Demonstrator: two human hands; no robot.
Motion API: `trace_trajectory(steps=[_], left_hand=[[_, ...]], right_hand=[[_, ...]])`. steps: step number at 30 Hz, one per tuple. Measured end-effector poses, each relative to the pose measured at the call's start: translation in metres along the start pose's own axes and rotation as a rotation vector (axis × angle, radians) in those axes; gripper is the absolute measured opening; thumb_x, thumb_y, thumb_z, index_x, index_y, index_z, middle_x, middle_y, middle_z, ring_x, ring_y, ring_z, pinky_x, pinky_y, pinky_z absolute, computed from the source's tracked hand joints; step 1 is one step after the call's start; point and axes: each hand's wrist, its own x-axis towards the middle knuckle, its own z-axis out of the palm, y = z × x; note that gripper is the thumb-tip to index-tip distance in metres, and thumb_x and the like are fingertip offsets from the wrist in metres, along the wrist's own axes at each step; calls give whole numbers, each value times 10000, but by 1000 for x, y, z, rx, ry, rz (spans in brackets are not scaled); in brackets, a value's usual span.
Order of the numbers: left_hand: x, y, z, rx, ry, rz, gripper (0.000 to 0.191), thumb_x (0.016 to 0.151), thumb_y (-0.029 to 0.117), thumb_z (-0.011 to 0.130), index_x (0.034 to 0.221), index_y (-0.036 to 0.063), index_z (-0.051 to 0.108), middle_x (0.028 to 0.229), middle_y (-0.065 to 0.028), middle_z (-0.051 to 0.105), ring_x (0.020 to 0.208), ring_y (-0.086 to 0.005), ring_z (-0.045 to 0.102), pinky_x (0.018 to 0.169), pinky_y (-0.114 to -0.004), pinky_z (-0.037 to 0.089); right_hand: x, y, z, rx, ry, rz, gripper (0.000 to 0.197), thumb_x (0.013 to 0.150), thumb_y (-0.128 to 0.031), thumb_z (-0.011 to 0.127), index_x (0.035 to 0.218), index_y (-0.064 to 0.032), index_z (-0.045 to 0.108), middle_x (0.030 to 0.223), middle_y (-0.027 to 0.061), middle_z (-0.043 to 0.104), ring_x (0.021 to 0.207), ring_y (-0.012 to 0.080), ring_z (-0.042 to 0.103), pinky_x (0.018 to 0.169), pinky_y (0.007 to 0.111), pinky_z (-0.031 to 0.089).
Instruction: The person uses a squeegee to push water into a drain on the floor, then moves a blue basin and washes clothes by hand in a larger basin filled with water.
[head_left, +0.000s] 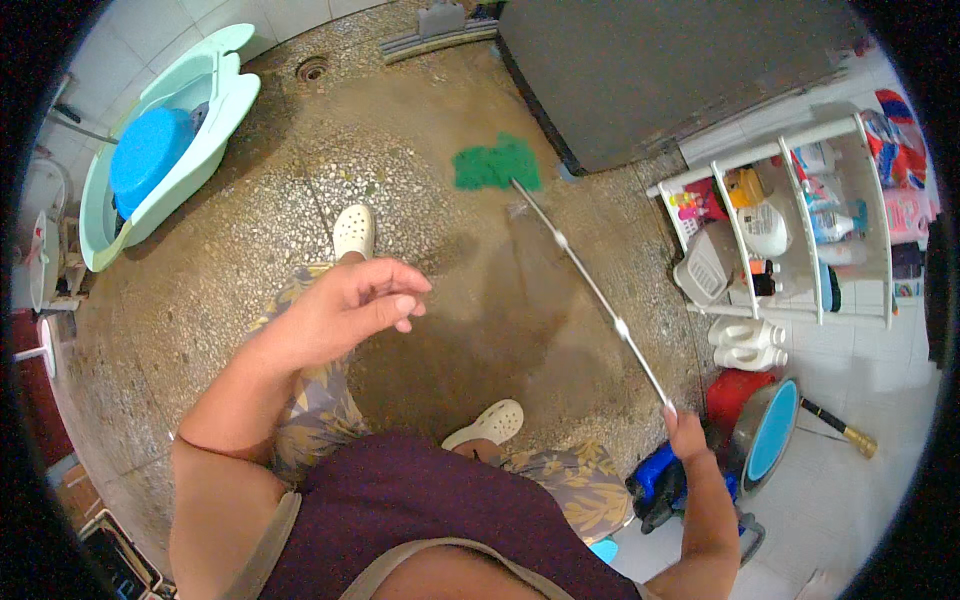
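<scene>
My right hand (685, 435) is closed around the upper end of a long, thin metal pole (589, 281). The pole slants away across the floor to a green mop head (495, 165), which lies on the wet-looking speckled stone floor (480, 352) near a dark grey appliance. Over my leg, my left hand (367, 304) hangs in the air with loosely bent fingers and holds nothing. Below it are my cream clogs (354, 229), one forward and one back.
A mint-green plastic baby bathtub (217, 142) holding a blue basin (150, 157) stands far left. The large grey appliance (660, 67) is at the top. On the right are a white shelf rack (795, 225) with bottles, white jugs (746, 343) and a metal-sided tub (771, 431). A floor drain (312, 70) lies near the wall.
</scene>
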Motion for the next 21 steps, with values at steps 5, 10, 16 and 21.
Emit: trace_trajectory(steps=[5, 10, 16, 21], left_hand=[[-6, -1, -12, -88, 69, -29, 220, 859, 128, 496, 1030, -10, 507, 873, -64, 566, 751, -100, 537, 677, -234, 440], [-7, -2, -22, -91, 95, -14, 225, 857, 140, 498, 1026, -9, 510, 846, -61, 573, 737, -97, 542, 656, -223, 434], [-9, -6, -23, -52, 73, 60, 221, 858, 139, 490, 1017, -14, 505, 827, -48, 571, 712, -92, 542, 639, -220, 431], [-19, -12, -15, -105, 58, 25, 224, 854, 142, 496, 1021, -7, 504, 807, -30, 560, 714, -80, 532, 635, -219, 426]], right_hand=[[203, -165, -16, 225, -120, -40, 627, 820, -521, 392, 857, 78, 572, 847, 308, 553, 872, 425, 533, 740, 448, 409], [253, -250, -12, 169, -129, 1, 689, 802, -557, 398, 911, 103, 567, 970, 302, 541, 970, 411, 509, 825, 430, 400], [168, -107, 36, 14, -27, -85, 588, 843, -501, 348, 832, 42, 572, 759, 287, 545, 788, 438, 523, 711, 442, 405], [-2, -52, 14, -22, -222, 51, 458, 849, -419, 391, 829, 5, 564, 841, 255, 555, 808, 416, 520, 678, 466, 409]])
